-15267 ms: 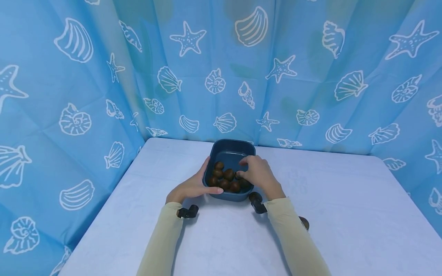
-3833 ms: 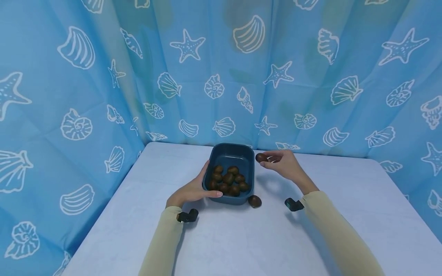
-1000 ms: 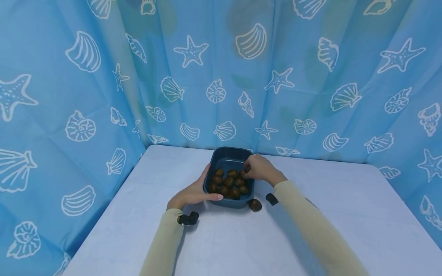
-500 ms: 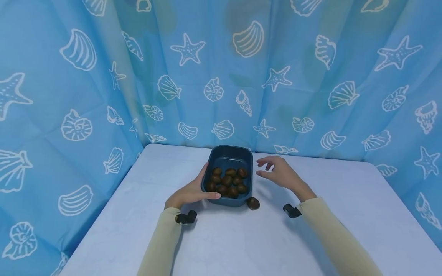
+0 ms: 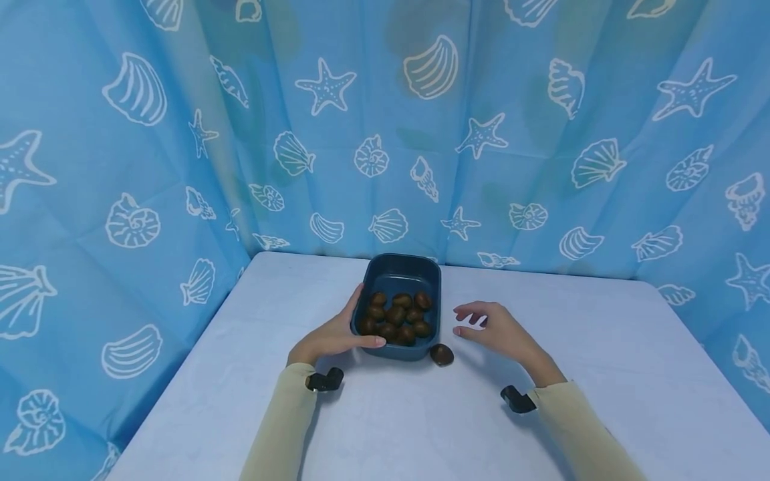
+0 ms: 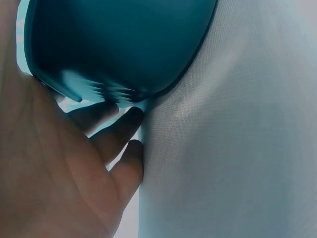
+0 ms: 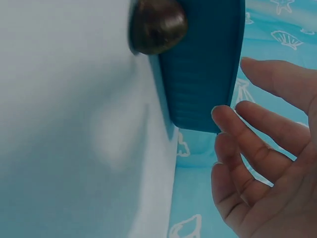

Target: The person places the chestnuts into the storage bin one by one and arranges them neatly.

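A dark blue plastic box (image 5: 402, 265) stands on the table with several brown chestnuts (image 5: 396, 316) heaped in its near part. My left hand (image 5: 331, 337) grips its near left corner, thumb along the front rim and fingers against the left side. In the left wrist view the fingers (image 6: 116, 136) reach round under the box's wall (image 6: 124, 44). My right hand (image 5: 496, 329) hovers to the right of the box, fingers loosely bent and holding nothing. A single chestnut (image 5: 442, 355) lies on the table beside the near right corner; the right wrist view shows this chestnut (image 7: 159, 26) against the box's wall (image 7: 198, 74).
A white cloth covers the table (image 5: 409, 421). Behind it and along the left side hangs a blue curtain (image 5: 373, 100) with white shell and starfish prints. Each wrist wears a small black camera, the left camera (image 5: 325, 379) and the right camera (image 5: 517, 399).
My right hand was inside the box with a chestnut a second ago, let go of it there, drew out to the right and has come nearer the front. The left hand stayed on the box.
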Tool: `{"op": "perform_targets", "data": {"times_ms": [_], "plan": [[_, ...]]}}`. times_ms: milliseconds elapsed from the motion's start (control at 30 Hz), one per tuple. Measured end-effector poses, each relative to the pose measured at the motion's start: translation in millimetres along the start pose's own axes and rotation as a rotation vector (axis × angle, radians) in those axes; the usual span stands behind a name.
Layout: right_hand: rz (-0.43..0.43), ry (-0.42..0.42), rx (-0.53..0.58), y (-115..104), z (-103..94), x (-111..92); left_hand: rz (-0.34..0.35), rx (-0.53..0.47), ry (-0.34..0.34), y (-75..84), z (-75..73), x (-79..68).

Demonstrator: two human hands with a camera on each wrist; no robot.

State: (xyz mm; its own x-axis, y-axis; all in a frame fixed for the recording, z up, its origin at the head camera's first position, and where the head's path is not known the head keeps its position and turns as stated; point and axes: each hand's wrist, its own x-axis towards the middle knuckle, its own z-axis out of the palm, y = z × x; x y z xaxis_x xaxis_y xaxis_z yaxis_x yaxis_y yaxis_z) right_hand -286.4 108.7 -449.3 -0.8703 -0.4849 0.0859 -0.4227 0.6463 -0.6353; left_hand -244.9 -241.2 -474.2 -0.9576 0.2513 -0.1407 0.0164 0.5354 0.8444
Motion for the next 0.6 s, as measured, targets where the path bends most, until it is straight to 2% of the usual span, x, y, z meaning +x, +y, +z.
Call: {"op": "perform_targets", "data": {"times_ms": [400, 600], "plan": [[-0.053, -0.121, 0.067, 3, 13.9, -9, 0.008, 0.001, 0.004, -1.3, 0.6, 5.4], [-0.098, -0.172, 0.062, 1, 23.7, -11, 0.003, 0.009, 0.002, -3.3, 1.7, 4.7]]}}
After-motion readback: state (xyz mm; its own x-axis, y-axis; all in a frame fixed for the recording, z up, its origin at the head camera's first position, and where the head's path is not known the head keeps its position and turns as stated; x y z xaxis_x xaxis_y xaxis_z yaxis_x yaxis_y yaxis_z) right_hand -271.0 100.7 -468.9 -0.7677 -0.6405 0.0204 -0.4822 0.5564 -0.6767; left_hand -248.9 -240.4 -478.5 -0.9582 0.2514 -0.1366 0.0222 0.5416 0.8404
